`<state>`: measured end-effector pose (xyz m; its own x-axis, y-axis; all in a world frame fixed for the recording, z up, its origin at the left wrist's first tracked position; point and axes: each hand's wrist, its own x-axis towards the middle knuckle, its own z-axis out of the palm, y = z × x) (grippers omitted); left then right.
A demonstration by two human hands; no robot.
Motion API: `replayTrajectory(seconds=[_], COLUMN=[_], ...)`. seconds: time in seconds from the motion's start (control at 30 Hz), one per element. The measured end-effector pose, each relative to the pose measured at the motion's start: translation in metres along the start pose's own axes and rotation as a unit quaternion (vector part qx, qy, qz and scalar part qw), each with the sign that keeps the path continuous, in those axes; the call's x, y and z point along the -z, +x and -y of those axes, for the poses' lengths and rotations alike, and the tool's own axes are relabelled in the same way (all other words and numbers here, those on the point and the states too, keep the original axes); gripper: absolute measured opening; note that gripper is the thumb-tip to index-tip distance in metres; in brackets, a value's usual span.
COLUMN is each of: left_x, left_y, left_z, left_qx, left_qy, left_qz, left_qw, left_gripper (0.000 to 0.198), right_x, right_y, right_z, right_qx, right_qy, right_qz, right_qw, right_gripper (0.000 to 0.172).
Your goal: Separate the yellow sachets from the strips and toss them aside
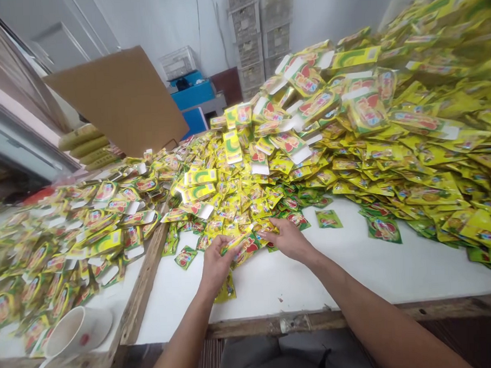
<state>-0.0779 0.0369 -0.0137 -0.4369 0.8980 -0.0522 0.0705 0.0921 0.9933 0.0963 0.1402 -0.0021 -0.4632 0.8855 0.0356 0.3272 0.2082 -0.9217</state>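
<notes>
White-topped table [314, 273] space is buried along its far and right edges under a heap of small yellow-green foil sachets [390, 145]. By the near left edge a white ceramic cup [73, 332] is set, and a brown cardboard sheet [119, 97] is propped at the far left. Near the middle of the near edge, a few picked sachets [235, 243] are clutched in the left hand [214, 264]. Just beside it, the right hand [288, 239] is laid on the heap's fringe; whether anything is pinched cannot be told.

You face yellow-and-green sachets [248, 243] printed with red, on a white worktop [315, 278]. Beyond the worktop stand blue boxes [193, 94] and a brown cardboard sheet [120, 100]; left of it, a white cup [73, 332].
</notes>
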Motion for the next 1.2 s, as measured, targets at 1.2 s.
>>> replayTrajectory(seconds=[1.2], left_x=[0.009], left_y=[-0.013], left_z=[-0.003], left_qx=[0.107], left_qy=[-0.148], left_qz=[0.017], left_qw=[0.983], left_gripper=[0.034], right_x=[-0.011], right_y=[-0.002], right_z=[-0.004], right_qx=[0.156], right_qy=[-0.08], right_qz=[-0.038], right_qw=[0.984], right_gripper=[0.029])
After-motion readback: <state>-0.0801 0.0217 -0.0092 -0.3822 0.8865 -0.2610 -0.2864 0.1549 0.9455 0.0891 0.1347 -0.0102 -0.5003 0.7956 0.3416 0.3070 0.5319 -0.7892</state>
